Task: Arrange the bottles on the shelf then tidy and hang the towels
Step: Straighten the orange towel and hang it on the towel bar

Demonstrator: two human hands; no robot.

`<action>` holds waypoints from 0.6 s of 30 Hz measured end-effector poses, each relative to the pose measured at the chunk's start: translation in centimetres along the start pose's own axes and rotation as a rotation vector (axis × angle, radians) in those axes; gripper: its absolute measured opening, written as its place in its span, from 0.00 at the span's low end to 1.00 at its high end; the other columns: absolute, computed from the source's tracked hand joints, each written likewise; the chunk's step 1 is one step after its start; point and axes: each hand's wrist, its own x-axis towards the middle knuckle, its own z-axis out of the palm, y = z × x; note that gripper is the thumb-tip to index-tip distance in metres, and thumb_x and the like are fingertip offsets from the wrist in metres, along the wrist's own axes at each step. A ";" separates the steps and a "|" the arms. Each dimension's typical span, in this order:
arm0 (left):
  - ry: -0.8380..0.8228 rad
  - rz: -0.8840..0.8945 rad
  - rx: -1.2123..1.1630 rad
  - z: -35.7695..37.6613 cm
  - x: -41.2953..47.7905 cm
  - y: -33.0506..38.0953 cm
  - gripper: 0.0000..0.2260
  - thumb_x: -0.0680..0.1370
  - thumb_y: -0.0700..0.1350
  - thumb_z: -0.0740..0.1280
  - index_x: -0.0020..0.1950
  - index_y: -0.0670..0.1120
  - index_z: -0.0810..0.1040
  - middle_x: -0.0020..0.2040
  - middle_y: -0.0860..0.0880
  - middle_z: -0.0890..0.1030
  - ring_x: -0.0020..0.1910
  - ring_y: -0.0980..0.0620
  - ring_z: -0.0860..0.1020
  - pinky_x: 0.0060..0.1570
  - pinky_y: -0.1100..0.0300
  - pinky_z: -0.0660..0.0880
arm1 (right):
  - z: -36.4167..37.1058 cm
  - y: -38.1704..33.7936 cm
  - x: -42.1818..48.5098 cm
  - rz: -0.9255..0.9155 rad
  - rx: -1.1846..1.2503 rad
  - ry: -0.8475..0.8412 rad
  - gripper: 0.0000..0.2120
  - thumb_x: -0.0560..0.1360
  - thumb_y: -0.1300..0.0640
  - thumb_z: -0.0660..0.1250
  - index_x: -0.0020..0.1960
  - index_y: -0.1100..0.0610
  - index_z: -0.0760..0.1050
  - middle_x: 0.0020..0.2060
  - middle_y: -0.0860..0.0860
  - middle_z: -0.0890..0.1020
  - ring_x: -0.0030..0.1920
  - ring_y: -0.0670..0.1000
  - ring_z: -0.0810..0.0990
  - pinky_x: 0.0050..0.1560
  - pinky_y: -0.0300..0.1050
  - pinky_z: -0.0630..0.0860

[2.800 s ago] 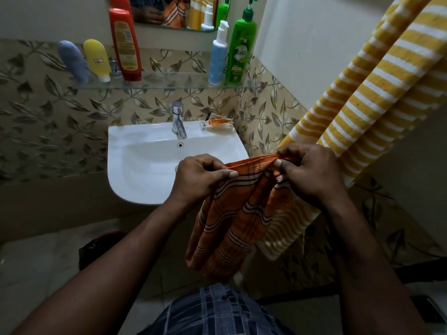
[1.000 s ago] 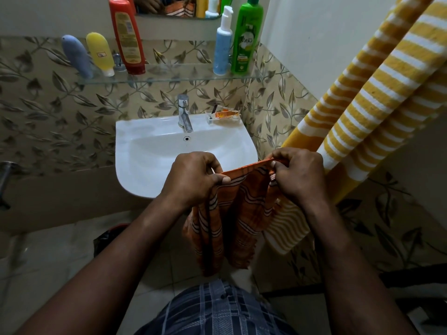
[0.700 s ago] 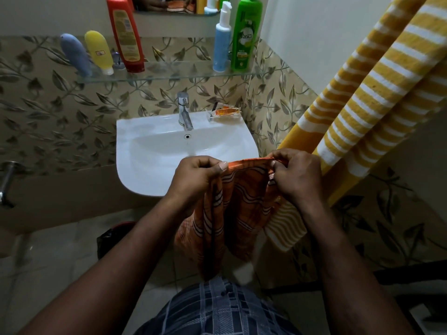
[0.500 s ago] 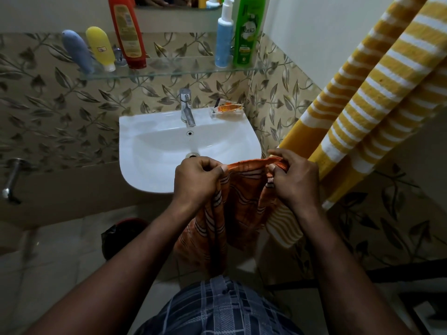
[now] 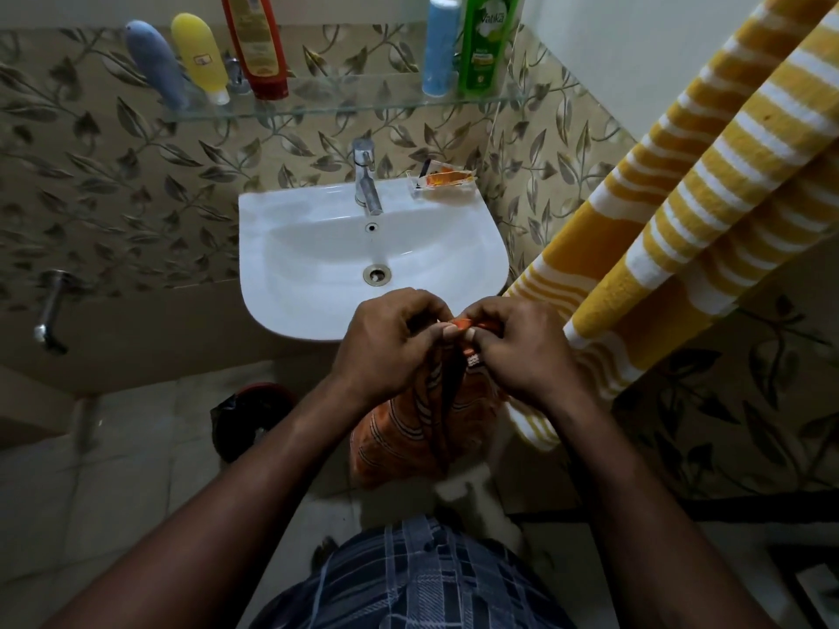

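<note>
Left hand: the left hand (image 5: 390,342) overlaps the sink (image 5: 272,206) at its 6 o'clock, fingers curled in, thumb and fingertips pinching the top edge of the orange towel (image 5: 408,438).
Right hand: the right hand (image 5: 522,351) is at the left one's 3 o'clock, almost fingertip to fingertip with it. Its fingers are curled the same way and nip the same edge, and only a sliver of orange shows between the two.
Orange towel: it hangs bunched from the hands toward 6 o'clock. Its upper part is hidden behind hands and wrists, and its lower hem is hard to make out in the dim light.
Yellow striped towel: the yellow striped towel (image 5: 708,211) slants from 1 o'clock down toward the right wrist. Its top runs out of view, so I cannot tell what it hangs from, and its lower end passes behind the right forearm.
Shelf: the glass shelf (image 5: 354,99) at 12 o'clock carries five bottles. Toward its 9 o'clock end the blue-grey bottle (image 5: 154,63) and yellow bottle (image 5: 202,56) lean back, with the red bottle (image 5: 256,43) beside them. Toward 3 o'clock stand the light blue bottle (image 5: 440,43) and green bottle (image 5: 483,43), close together. The last three are cut off at the top.
Sink: the tap (image 5: 365,179) is at its 12 o'clock and a clear dish (image 5: 417,187) holding something orange is at its 1 o'clock corner.
Floor: a dark bin (image 5: 247,417) at 8 o'clock of the hands is blurred, and I cannot tell its contents.
Person: checked cloth (image 5: 417,578) at 6 o'clock is cut off below.
</note>
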 end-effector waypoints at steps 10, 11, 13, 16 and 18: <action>0.158 -0.210 0.062 1.9 -3.0 0.1 0.04 0.73 0.46 0.74 0.45 0.52 0.80 0.39 0.57 0.81 0.36 0.58 0.78 0.37 0.59 0.75 | 0.5 -1.3 -1.1 -0.016 0.029 0.068 0.09 0.73 0.63 0.74 0.47 0.50 0.87 0.36 0.37 0.83 0.42 0.36 0.82 0.42 0.28 0.72; 0.171 -0.199 0.104 1.6 -2.8 0.0 0.04 0.73 0.45 0.73 0.45 0.52 0.80 0.39 0.56 0.81 0.36 0.58 0.78 0.37 0.58 0.76 | 0.5 -1.4 -1.1 -0.025 0.009 0.065 0.09 0.73 0.63 0.74 0.47 0.50 0.87 0.36 0.36 0.82 0.41 0.35 0.81 0.41 0.27 0.71; 0.163 -0.134 0.194 0.8 -2.4 -0.2 0.04 0.73 0.44 0.72 0.45 0.51 0.80 0.39 0.55 0.80 0.37 0.54 0.78 0.38 0.54 0.76 | 0.3 -1.5 -1.2 -0.042 -0.025 0.052 0.09 0.73 0.63 0.74 0.48 0.50 0.87 0.35 0.35 0.81 0.40 0.34 0.80 0.41 0.25 0.70; 0.150 -0.014 0.306 0.0 -1.3 -0.7 0.05 0.71 0.42 0.70 0.45 0.48 0.78 0.39 0.51 0.79 0.38 0.47 0.77 0.38 0.49 0.75 | -0.2 -2.2 -1.4 -0.091 -0.049 0.016 0.09 0.74 0.63 0.74 0.49 0.51 0.87 0.40 0.40 0.85 0.42 0.39 0.82 0.44 0.32 0.75; 0.155 -0.037 0.309 0.1 -0.6 -1.1 0.06 0.70 0.40 0.69 0.46 0.48 0.78 0.41 0.50 0.80 0.39 0.46 0.78 0.39 0.48 0.76 | -0.7 -2.7 -1.5 -0.127 -0.040 -0.005 0.09 0.74 0.64 0.74 0.49 0.53 0.87 0.42 0.42 0.87 0.44 0.40 0.84 0.46 0.36 0.79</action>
